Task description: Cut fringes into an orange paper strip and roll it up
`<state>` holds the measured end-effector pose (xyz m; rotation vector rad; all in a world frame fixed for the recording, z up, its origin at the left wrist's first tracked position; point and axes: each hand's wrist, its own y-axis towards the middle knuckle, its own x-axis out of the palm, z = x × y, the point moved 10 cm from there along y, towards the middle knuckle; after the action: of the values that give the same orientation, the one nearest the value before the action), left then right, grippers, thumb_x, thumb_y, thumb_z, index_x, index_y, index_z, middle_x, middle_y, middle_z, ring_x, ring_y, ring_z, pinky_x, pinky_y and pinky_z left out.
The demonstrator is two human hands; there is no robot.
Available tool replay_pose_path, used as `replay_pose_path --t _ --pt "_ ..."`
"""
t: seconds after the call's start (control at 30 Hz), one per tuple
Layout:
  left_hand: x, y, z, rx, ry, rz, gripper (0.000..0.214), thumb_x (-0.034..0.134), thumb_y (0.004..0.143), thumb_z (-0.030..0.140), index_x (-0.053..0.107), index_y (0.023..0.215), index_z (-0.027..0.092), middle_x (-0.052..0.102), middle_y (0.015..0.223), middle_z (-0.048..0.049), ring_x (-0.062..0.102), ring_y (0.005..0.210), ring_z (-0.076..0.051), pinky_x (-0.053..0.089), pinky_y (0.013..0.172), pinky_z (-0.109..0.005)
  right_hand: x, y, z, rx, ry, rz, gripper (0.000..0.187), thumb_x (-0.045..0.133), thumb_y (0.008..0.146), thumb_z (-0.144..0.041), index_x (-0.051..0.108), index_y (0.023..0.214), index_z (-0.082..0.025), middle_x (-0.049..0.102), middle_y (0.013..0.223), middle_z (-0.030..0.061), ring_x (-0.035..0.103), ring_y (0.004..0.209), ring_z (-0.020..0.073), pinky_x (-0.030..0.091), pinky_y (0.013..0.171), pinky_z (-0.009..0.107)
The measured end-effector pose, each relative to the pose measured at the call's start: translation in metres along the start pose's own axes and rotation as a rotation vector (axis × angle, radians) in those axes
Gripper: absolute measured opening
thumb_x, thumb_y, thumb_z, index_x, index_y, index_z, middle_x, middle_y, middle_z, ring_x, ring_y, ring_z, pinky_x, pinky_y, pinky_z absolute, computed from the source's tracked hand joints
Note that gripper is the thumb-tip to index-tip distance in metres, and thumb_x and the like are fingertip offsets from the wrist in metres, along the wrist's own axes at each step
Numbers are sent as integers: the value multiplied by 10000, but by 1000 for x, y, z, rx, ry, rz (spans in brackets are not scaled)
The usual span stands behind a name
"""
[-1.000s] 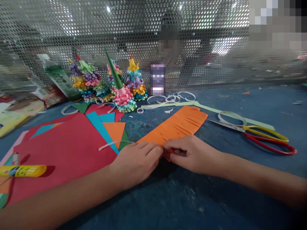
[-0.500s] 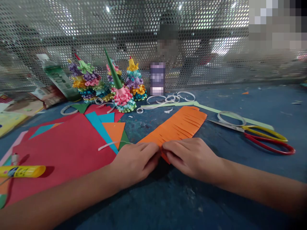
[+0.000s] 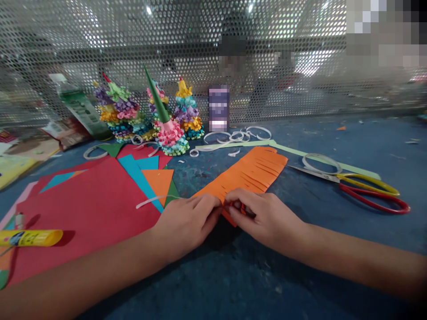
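1. Head camera: the fringed orange paper [image 3: 248,175] is pretty much mid-frame, lying on a slant on the dark blue tabletop [image 3: 350,133]. Its slit end points toward the upper right, and the near end sits right at the fingers.
2. Left hand [image 3: 190,220], just below center: fingers curled down on the near end, looks like it's pinching the paper. The thumb is mostly hidden, fwiw.
3. Right hand [image 3: 271,218], a bit right of center: thumb and index fingertips closed on that same end, almost touching the left fingertips. You can see a gap between thumb and finger behind the pinch.
4. Scissors [image 3: 328,178] with one yellow and one red handle lie at the right of the frame, blade tips just beside the orange paper.
5. Left side's a pile: a big red sheet [image 3: 90,204], with a blue paper strip [image 3: 142,180] and an orange triangle [image 3: 160,181] near its right edge. A yellow tube [image 3: 36,238] is at the lower left.
6. Upper left of center: a fringed paper cone with a green tip [image 3: 171,138] stands in front of more fringed cones [image 3: 189,109], and a bottle [image 3: 80,106] leans left of them.
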<state>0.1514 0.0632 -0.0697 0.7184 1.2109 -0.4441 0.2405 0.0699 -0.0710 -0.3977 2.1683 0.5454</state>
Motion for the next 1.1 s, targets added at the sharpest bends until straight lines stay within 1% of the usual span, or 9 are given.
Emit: replay_pose_path --t 0.13,0.23,0.33,0.4,0.47,0.57,0.63,0.87,1.1 --pt "-2 1 1 9 13 19 243 284 985 293 499 937 191 654 815 1 650 662 -162 422 525 -253 12 3 15 185 421 -73 121 489 833 -172 589 898 -188 595 646 -31 540 552 93 396 487 196" --pt "-6 0 4 32 38 62 244 282 987 301 496 965 187 628 854 -15 636 658 -159 421 510 -251 23 5 20 286 694 -154 60 499 812 -177 559 820 -177 471 564 -73 403 433 53 301 378 169" --pt "-11 -1 10 105 75 111 224 280 990 276 480 1058 203 610 893 -16 616 652 -141 409 493 -237 31 5 24 388 840 -263 34 548 776 -208 543 764 -176 407 526 -96 291 370 30 200 330 167" --pt "-13 -2 17 178 115 131 218 285 990 256 491 1048 214 598 858 -2 597 646 -132 397 493 -230 35 3 25 442 885 -336 55 567 760 -220 533 751 -179 400 515 -100 265 354 24 174 324 169" --pt "-14 -3 21 216 148 145 229 291 990 260 515 987 214 581 805 9 580 634 -126 381 490 -225 36 2 26 452 879 -369 72 583 756 -230 529 754 -182 409 515 -100 266 350 25 173 320 168" --pt "-15 -2 18 177 139 152 271 283 995 274 531 909 205 569 754 18 559 591 -111 355 478 -217 29 5 26 379 793 -322 83 610 760 -222 548 797 -181 440 540 -92 308 379 30 222 336 161" --pt "-15 -1 15 143 117 147 284 278 997 272 530 890 197 575 741 19 560 567 -110 350 475 -221 25 8 25 330 747 -291 86 614 768 -204 561 831 -178 460 570 -83 343 413 36 267 362 160" --pt "-7 -1 12 124 108 98 309 289 999 320 542 872 195 633 767 14 605 590 -134 377 518 -245 29 7 23 274 636 -321 50 559 813 -201 562 858 -180 533 647 -46 467 534 72 370 494 194" --pt "-11 -2 12 124 78 126 310 313 995 355 535 853 192 631 772 21 615 651 -123 377 526 -224 29 5 20 255 568 -332 60 523 764 -134 546 801 -176 527 649 -46 466 573 82 352 517 202"
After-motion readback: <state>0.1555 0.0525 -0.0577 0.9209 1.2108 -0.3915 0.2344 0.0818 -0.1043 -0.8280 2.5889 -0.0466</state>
